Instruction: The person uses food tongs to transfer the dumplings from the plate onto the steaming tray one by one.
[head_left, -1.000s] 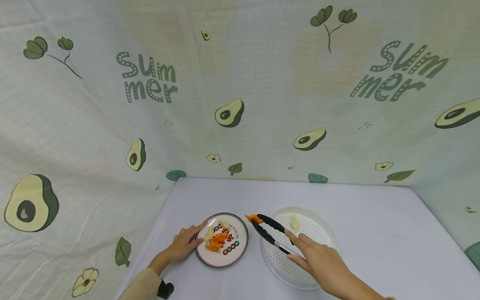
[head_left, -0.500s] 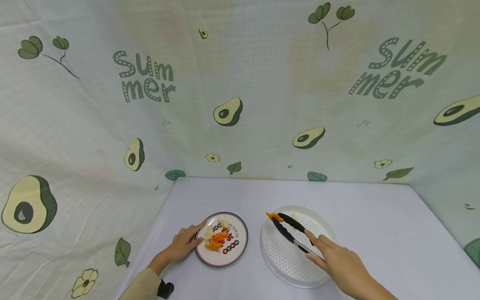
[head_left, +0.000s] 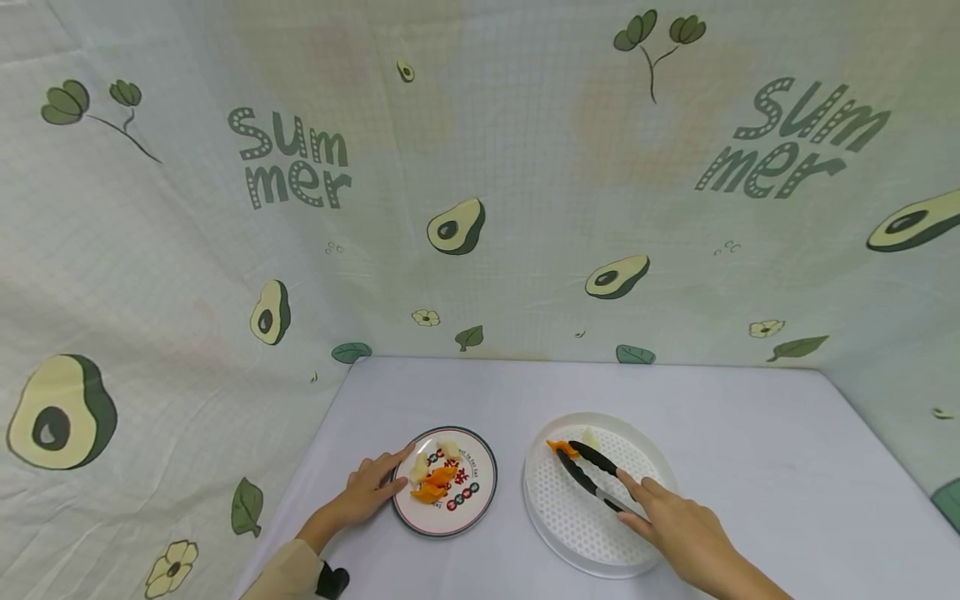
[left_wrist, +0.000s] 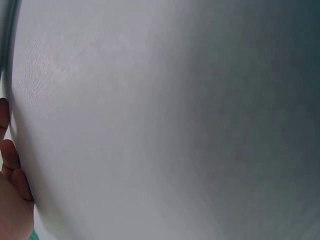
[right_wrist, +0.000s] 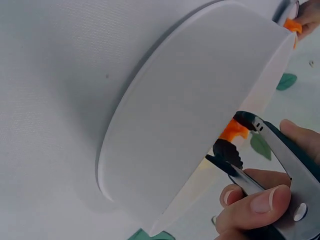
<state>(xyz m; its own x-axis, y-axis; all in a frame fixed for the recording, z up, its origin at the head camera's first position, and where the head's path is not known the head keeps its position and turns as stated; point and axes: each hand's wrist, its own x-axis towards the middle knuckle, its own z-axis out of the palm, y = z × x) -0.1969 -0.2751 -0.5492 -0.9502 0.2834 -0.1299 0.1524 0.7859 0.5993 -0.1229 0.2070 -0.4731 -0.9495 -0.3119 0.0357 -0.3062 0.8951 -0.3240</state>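
Observation:
My right hand (head_left: 678,525) holds tongs (head_left: 588,477) with black tips and metal arms. At the tongs' tips is an orange piece (head_left: 558,448) of what looks like food, over the far left part of a round white perforated tray (head_left: 592,546). A pale yellow piece (head_left: 590,437) sits just behind the tips, partly hidden by them. On the left, my left hand (head_left: 367,492) rests its forefinger and thumb on the rim of a patterned plate (head_left: 480,500). That plate bears orange pieces (head_left: 435,483) and pale yellow pieces (head_left: 448,450).
A white table (head_left: 750,450) carries the plate and the tray side by side, with a gap between them. Behind and at the sides hangs a printed cloth (head_left: 525,275) with avocados and lettering. A black object (head_left: 332,579) shows by the left sleeve.
The right hand and tongs have moved right with the orange piece, from beside the tray to over it, then lowered slightly. The left hand stays on the plate's rim.

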